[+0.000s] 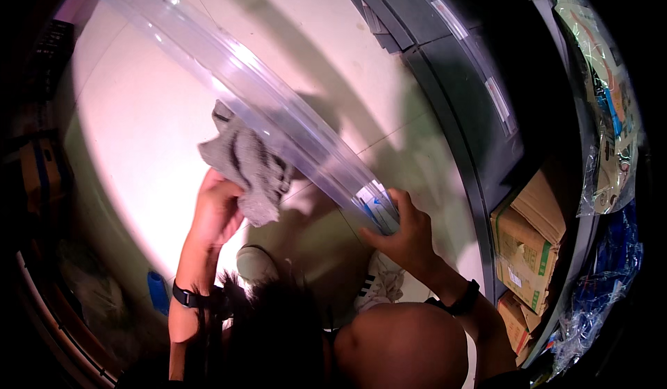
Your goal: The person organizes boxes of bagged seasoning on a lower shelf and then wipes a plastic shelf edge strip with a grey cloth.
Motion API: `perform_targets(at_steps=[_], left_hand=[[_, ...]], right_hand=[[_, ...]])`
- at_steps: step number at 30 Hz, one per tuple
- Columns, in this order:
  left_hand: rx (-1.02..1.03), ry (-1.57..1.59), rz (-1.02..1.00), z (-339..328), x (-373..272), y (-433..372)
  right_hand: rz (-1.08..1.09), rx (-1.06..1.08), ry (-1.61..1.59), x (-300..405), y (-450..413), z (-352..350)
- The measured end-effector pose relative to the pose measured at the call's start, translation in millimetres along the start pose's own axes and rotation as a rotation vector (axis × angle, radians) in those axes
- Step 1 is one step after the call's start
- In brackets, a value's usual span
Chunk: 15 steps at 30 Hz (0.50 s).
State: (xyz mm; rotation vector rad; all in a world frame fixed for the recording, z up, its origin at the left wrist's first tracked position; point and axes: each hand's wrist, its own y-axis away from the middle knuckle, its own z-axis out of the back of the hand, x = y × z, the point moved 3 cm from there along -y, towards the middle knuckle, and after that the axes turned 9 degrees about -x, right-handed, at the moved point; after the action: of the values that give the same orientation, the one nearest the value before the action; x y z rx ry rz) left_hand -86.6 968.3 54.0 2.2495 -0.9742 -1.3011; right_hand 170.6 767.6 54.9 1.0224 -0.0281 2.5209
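Note:
A long, clear plastic tube or trough (292,112) slants across the view from the upper left down to my right hand (406,230). That hand grips its near end, where a white label (376,204) with blue marks shows. My left hand (218,209) holds a crumpled grey cloth (250,165). The cloth's upper part lies against or just under the lower side of the clear plastic; I cannot tell whether it presses on it. Some of my left fingers are hidden behind the cloth.
Grey shelving (469,92) with label strips curves along the right. An open cardboard box (526,253) sits there, beside plastic-wrapped goods (609,128). My shoes (258,264) stand on the pale tiled floor (151,128). A blue object (158,292) lies at the lower left.

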Motion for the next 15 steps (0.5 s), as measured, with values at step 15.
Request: perform_targets(at_steps=[15], left_hand=[[-0.242, -0.238, 0.100, -33, 22, -36]], right_hand=[[-0.081, -0.011, -0.326, 46, -58, -6]])
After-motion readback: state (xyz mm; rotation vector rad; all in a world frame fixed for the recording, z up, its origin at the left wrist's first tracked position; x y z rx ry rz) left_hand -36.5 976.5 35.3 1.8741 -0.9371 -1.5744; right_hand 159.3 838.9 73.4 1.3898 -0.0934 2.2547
